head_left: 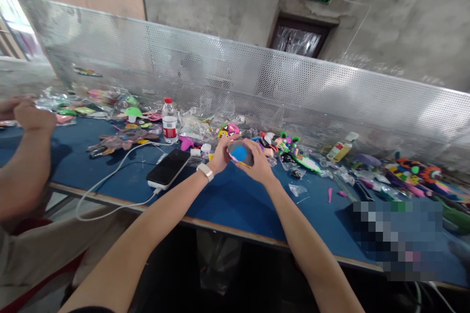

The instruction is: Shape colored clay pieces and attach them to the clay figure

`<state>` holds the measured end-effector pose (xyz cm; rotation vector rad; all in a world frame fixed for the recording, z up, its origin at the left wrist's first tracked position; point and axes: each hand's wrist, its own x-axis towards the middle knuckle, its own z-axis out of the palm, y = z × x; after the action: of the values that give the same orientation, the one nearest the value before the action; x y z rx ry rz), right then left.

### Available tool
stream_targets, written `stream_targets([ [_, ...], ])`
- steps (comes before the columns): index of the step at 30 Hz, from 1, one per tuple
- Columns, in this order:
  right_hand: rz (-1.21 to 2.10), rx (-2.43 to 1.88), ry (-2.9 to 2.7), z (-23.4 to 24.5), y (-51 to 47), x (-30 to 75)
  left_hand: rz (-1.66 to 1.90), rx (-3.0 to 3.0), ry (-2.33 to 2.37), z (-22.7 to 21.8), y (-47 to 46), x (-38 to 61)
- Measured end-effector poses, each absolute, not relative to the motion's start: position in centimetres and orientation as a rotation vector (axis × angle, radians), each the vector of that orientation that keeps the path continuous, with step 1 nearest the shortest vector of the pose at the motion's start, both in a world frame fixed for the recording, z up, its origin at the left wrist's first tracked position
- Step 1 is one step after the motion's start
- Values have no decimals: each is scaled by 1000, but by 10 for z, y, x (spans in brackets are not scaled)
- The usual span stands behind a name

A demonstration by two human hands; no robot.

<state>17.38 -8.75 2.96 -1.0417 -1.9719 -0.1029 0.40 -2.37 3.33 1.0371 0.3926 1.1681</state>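
Observation:
Both my hands meet over the blue table, gripping one small foam craft piece with a blue circle on a grey face and a pink-yellow edge. My left hand, with a white band at the wrist, pinches its left side. On the other side my right hand curls its fingers round the piece. A heap of colourful foam shapes lies just behind my hands.
A phone on a power bank with a white cable lies to the left, by a water bottle. Another person's arm reaches in at far left. A perforated metal screen backs the table. More foam pieces and plastic bags lie right.

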Motion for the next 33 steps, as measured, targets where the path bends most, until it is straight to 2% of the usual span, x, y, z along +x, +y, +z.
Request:
stream_targets([
  [5, -107, -1002, -2195, 58, -107, 179, 940, 1016, 218, 35, -26, -3],
  [9, 117, -847, -2328, 76, -119, 178, 738, 1123, 283, 41, -17, -11],
  [16, 515, -1014, -2566, 40, -108, 155, 968, 1140, 405, 44, 9, -32],
  [22, 424, -863, -2544, 50, -131, 149, 1100, 1134, 538, 33, 11, -25],
  [26, 251, -977, -2672, 50, -150, 147, 1115, 1223, 638, 25, 11, -19],
  [33, 73, -1264, -2350, 52, -148, 163, 1145, 1268, 653, 25, 12, -16],
])
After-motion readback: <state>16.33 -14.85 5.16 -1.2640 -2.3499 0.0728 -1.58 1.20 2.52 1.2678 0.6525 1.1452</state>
